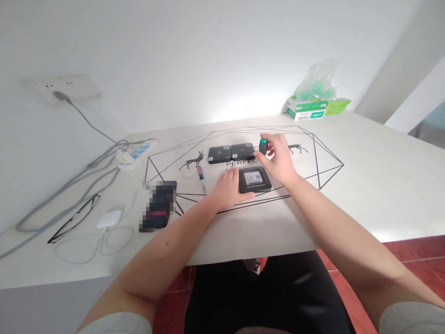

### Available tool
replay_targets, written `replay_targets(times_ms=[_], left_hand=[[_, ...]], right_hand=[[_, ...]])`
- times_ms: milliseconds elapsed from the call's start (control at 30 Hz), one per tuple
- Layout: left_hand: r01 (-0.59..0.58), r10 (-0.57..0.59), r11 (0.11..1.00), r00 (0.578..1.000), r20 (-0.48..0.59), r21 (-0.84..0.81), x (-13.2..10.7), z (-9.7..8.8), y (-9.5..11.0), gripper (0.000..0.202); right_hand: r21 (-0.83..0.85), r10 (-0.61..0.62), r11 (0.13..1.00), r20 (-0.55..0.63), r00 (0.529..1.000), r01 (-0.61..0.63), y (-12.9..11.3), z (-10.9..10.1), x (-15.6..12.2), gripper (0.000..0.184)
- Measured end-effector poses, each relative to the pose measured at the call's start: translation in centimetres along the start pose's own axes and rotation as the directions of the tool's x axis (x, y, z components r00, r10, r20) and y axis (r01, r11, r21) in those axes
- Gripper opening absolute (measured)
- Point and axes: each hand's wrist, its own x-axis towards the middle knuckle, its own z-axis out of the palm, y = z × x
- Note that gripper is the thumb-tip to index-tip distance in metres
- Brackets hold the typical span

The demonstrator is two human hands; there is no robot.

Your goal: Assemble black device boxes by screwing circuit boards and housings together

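Observation:
A small black box (255, 180) with a white label on top lies on the white table (365, 185) in front of me. My left hand (230, 189) rests beside it, fingers and thumb pressed against its left and near edges. My right hand (278, 158) hovers just above the box's far side, closed on a screwdriver with a green and black handle (263, 145), held upright. Two more black boxes (231, 153) lie side by side behind it.
A second screwdriver with a blue and red handle (200, 176) lies left of my left hand. Further left are a phone (159, 205), glasses (73, 219), a white charger with cable (108, 219) and a power strip (135, 154). Green and white cartons (308, 109) stand at the far right.

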Motion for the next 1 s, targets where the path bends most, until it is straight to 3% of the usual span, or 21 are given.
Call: replay_targets(times_ms=[200, 367, 567, 767, 1000], left_hand=[[0.004, -0.005, 1.000, 1.000, 0.006, 0.012, 0.04, 0.02, -0.04, 0.124], [0.003, -0.003, 1.000, 1.000, -0.003, 0.005, 0.04, 0.04, -0.03, 0.124], [0.009, -0.009, 1.000, 1.000, 0.009, 0.010, 0.04, 0.06, -0.07, 0.126], [0.012, -0.012, 1.000, 1.000, 0.010, 0.014, 0.02, -0.03, 0.01, 0.125], [-0.001, 0.002, 1.000, 1.000, -0.006, 0.021, -0.02, -0.17, 0.22, 0.124]], right_hand=[[0.024, 0.008, 1.000, -0.011, 1.000, -0.008, 0.08, 0.15, -0.08, 0.053], [0.070, 0.013, 0.997, 0.004, 1.000, -0.013, -0.33, 0.03, -0.05, 0.041], [0.014, -0.014, 1.000, -0.054, 0.998, 0.014, -0.09, 0.23, -0.13, 0.041], [0.047, -0.072, 0.996, -0.093, 0.993, 0.077, 0.22, 0.60, -0.37, 0.050], [0.045, -0.064, 0.997, -0.084, 0.994, 0.068, -0.32, 0.37, -0.27, 0.034]])
